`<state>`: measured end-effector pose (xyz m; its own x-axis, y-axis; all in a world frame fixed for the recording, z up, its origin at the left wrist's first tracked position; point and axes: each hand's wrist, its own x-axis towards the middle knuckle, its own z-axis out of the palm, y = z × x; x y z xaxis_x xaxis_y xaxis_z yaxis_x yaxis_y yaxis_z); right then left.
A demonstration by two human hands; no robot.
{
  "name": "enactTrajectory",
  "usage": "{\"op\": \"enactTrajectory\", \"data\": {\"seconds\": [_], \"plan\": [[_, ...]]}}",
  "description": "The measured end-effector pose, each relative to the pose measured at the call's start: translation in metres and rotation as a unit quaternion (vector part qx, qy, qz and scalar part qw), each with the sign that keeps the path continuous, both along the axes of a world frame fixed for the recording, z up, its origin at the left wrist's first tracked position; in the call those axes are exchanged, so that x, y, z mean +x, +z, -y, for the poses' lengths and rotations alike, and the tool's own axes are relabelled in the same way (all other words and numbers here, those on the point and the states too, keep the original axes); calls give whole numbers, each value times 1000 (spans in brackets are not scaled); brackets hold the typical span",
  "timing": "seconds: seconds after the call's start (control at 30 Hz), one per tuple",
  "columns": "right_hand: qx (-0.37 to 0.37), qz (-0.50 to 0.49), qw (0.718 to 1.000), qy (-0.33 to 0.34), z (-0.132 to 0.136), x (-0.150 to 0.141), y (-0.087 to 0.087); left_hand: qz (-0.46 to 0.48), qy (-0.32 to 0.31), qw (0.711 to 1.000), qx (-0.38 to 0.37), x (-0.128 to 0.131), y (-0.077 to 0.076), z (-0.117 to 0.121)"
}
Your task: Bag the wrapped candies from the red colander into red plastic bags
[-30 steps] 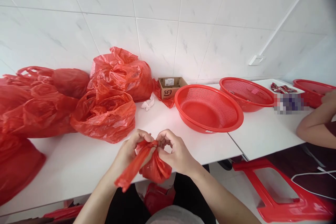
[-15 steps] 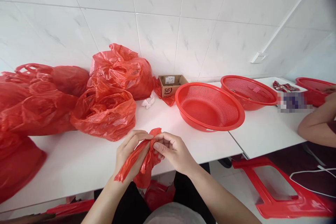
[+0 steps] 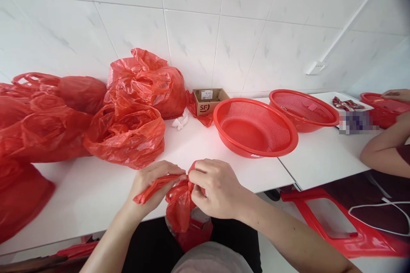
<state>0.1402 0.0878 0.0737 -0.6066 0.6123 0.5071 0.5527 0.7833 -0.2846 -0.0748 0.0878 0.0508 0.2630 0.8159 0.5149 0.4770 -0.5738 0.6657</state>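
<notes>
Between my hands is a red plastic bag, bunched up at its neck and hanging over the table's front edge above my lap. My left hand grips one twisted strand of it, which lies across the back of the thumb. Curled fingers of my right hand pinch the bag's gathered neck just beside the left fingertips. The lower part of the bag hangs between my knees, and what it holds is hard to make out.
Filled red bags crowd the left side. A small cardboard box stands by the wall beside a crumpled white tissue. Red baskets stand to the right. A co-worker's arm rests at far right, above a red stool.
My right hand has turned over and curled tighter around the bag's neck. The left hand has shifted slightly left, pulling its strand flatter. At far right, the co-worker's hand has risen over the basket.
</notes>
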Motion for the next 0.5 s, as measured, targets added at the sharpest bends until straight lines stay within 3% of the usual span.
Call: {"op": "enactTrajectory", "data": {"seconds": [0.13, 0.27, 0.4, 0.5], "plan": [[-112, -70, 991, 10, 9, 2, -8, 16, 60, 998, 21, -4, -2, -5], [-200, -130, 971, 5, 13, 10, -15, 75, 99, 989, -80, 8, -2, 0], [-144, -181, 973, 9, 7, 10, -25, 112, 48, 989, -86, 19, 3, 3], [-135, -167, 975, 50, 1, -3, -44, 114, 1, 991, -73, 24, 5, 3]]}}
